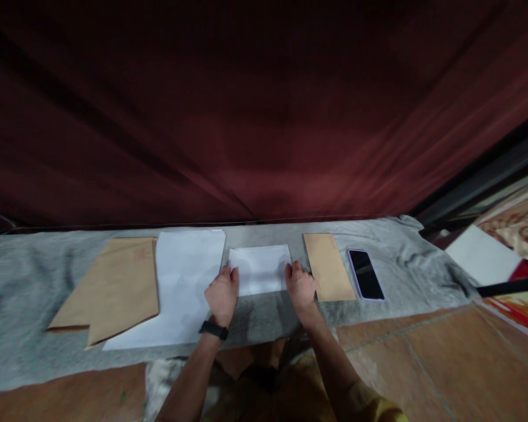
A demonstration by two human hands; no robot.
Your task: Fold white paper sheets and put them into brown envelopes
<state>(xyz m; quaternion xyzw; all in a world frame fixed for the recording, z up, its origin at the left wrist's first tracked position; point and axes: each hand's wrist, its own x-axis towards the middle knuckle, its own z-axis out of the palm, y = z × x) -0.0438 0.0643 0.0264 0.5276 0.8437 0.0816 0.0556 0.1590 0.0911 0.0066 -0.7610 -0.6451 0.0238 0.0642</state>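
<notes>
The small white paper (260,272) lies on the grey cloth (255,319), between the two hands: the left hand (222,295) pinches its left edge, the right hand (301,288) its right. Light, even pressure from both sides suits thin paper best, with the edges squared and no creasing; the right knuckles need care around the brown envelope (331,268) just beside them, the left wrist around the larger white sheets (189,275)

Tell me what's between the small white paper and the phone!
In the head view, the right hand and the small brown envelope are between the small white paper and the phone.
</notes>
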